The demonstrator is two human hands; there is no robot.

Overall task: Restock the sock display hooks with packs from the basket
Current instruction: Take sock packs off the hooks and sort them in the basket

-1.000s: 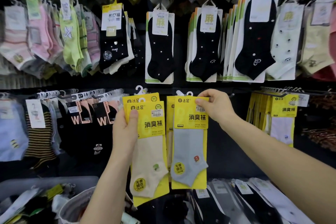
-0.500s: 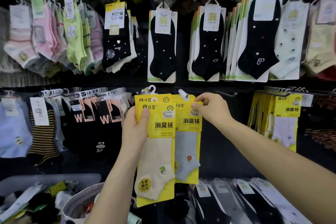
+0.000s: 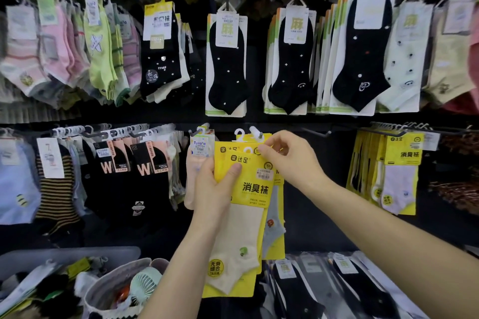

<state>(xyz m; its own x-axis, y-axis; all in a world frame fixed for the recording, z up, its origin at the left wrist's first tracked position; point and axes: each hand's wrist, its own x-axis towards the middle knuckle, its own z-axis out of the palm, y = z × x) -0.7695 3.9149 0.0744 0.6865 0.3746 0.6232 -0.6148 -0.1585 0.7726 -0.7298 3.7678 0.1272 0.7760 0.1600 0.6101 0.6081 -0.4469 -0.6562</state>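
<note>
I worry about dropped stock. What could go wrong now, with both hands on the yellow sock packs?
The left hand grips the stacked yellow card packs by one edge; the rear grey-sock pack might slide out. The right hand pinches their tops by the white plastic hangers; one could twist.

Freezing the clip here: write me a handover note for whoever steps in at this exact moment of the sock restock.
Left hand: grips the yellow sock packs by their left edge, cream sock in front, grey one behind.
Right hand: fingers pinch the packs' top corner beside the white hangers.
Done: matching hung packs fill the hook further right.
To do: hang the held packs. It is unclear whether their hangers already catch a hook. An empty hook juts out just right of them. The basket sits lower left.
</note>
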